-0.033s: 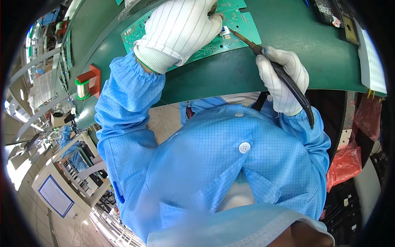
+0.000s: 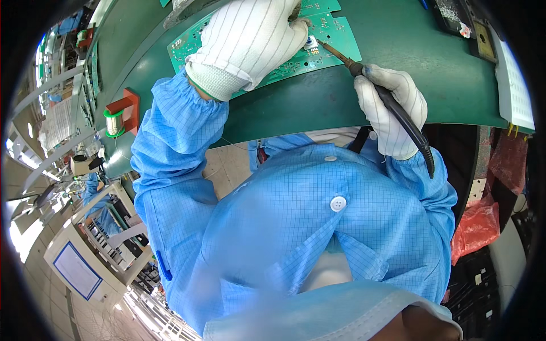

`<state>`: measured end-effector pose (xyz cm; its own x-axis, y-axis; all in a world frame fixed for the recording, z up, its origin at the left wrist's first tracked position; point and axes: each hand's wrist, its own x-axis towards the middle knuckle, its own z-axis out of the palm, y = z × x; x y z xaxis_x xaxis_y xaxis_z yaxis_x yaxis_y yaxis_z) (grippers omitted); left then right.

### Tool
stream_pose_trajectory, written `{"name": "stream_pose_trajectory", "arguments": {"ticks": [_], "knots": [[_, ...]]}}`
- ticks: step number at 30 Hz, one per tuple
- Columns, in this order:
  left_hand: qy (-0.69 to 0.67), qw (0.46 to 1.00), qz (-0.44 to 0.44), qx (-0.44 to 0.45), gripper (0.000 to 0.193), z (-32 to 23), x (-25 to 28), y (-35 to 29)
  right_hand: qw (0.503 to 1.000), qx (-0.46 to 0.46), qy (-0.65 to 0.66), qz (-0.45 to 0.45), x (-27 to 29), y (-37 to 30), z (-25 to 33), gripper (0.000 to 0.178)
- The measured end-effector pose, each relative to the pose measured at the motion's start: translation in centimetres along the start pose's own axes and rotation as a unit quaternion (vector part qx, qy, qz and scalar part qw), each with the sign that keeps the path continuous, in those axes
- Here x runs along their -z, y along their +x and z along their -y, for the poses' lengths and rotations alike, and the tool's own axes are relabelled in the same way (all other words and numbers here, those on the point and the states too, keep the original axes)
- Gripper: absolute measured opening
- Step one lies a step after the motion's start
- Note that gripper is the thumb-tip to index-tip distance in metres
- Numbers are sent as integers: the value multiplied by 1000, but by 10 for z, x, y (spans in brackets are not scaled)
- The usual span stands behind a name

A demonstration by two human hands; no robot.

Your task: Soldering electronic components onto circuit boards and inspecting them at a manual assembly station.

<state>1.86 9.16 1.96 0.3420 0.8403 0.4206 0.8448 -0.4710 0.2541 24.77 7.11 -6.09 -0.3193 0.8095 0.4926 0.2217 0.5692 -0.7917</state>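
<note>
My right hand (image 2: 392, 108), in a white striped glove, is closed round the dark handle of a soldering iron (image 2: 401, 113). Its thin tip reaches left over a green circuit board (image 2: 341, 42), close to a small white and blue component (image 2: 310, 42). Across the board lies my left hand (image 2: 250, 42), gloved alike, with its fingers curled and the fingertips just above that component. Whatever those fingers pinch, if anything, is hidden or too small to name.
A green work mat (image 2: 273, 113) covers the table. To the left, a solder spool (image 2: 114, 124) sits on a red-brown holder (image 2: 129, 108). A dark tray-like stand (image 2: 455, 20) and a white sheet (image 2: 515, 85) are at the right; red plastic bags (image 2: 476, 227) hang below the table edge.
</note>
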Motion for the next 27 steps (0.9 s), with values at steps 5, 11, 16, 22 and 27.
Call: {"name": "stream_pose_trajectory", "arguments": {"ticks": [5, 11, 16, 22, 27], "knots": [[81, 984, 135, 82, 17, -3, 8, 0, 1000, -9, 9, 0, 1, 0, 1, 24], [84, 993, 79, 17, 17, 0, 3, -3, 1000, -10, 13, 5, 1, 1, 2, 24], [83, 993, 87, 19, 16, -1, 3, -4, 1000, -23, 19, 3, -1, 0, 3, 23], [76, 989, 117, 47, 18, 6, 10, -14, 1000, -12, 1, -7, -3, -1, 1, 24], [48, 978, 173, 108, 37, 13, 2, -22, 1000, -15, 13, -11, -4, -2, -2, 24]]}}
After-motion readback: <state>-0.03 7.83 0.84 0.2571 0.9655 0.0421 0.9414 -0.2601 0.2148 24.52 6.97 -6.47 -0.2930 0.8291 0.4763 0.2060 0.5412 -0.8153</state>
